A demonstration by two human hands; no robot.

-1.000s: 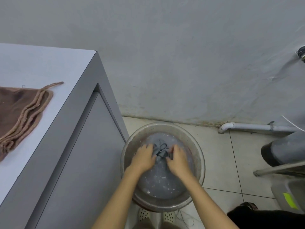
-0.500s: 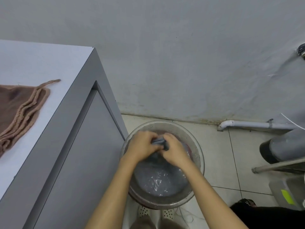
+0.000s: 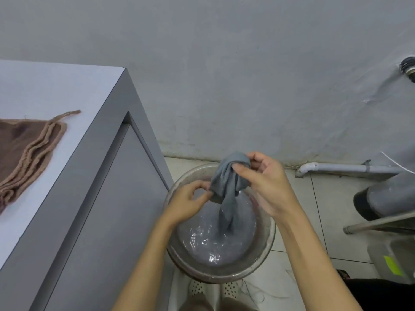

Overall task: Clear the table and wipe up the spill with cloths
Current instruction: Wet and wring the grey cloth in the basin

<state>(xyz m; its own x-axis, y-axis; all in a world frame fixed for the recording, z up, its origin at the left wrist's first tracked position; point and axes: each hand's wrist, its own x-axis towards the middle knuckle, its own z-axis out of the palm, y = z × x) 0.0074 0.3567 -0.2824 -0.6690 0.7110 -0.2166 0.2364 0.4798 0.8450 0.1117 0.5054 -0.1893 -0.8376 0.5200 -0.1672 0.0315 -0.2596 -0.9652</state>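
Basin [image 3: 267,250] of cloudy water beneath both hands, wet grey cloth [image 3: 226,187] trailing into it, right hand [image 3: 267,185] gripping its top, left hand [image 3: 188,203] pinching its side

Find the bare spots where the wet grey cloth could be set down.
The tabletop lies bare between the brown cloth and the wall and right edge. Floor tiles between basin and white pipe are open. The basin is crowded: the left hand and right hand hold the grey cloth over water.
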